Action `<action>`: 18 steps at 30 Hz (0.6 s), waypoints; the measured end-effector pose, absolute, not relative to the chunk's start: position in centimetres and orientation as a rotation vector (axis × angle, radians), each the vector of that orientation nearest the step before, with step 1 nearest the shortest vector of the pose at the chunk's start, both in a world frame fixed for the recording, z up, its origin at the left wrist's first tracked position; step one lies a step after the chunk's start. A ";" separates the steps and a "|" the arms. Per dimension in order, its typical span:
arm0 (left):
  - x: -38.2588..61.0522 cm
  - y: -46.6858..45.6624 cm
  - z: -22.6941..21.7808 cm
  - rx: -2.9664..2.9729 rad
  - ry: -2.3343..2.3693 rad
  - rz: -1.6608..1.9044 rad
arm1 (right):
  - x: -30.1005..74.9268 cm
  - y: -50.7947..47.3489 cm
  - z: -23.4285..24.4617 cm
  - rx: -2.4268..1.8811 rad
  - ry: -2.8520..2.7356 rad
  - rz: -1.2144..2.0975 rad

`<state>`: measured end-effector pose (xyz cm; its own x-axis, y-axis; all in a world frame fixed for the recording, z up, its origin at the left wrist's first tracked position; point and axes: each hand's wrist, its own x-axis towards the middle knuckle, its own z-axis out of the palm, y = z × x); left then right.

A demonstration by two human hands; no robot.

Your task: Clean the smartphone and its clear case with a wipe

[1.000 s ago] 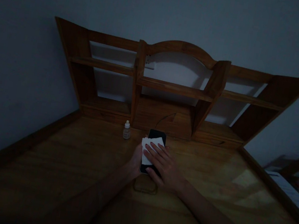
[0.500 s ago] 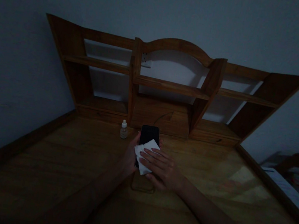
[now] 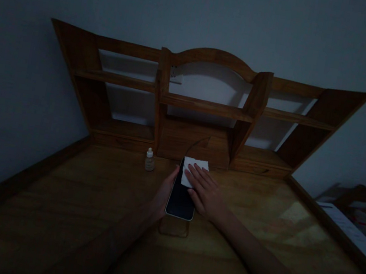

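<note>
A dark smartphone (image 3: 181,204) with a light edge is held above the desk by my left hand (image 3: 163,194), which closes around its left side, thumb along the edge. My right hand (image 3: 205,191) holds a folded white tissue (image 3: 196,163) against the upper part of the screen, its fingers laid over it. The tissue's right corner reaches past the phone's edge. Below the phone, a frame-like outline, seemingly a clear phone case (image 3: 172,234), lies on the desk, partly hidden by the phone.
A small bottle with a white cap (image 3: 149,160) stands on the wooden desk (image 3: 88,205), left of the phone. Behind rises a wooden shelf unit (image 3: 204,108) against the wall. A white sheet or board (image 3: 352,231) lies beyond the desk's right edge. The room is dim.
The tissue and my right hand have moved from the phone's lower part up to its top, uncovering the lower screen. The phone has tilted and shifted slightly right and down. The view has shifted slightly.
</note>
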<state>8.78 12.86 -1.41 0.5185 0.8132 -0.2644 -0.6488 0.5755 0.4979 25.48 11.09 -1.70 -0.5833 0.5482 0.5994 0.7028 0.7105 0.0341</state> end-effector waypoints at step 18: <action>8.8 13.2 -1.1 0.285 0.582 1.049 | 23.8 9.6 -1.7 -0.856 -2.538 -0.207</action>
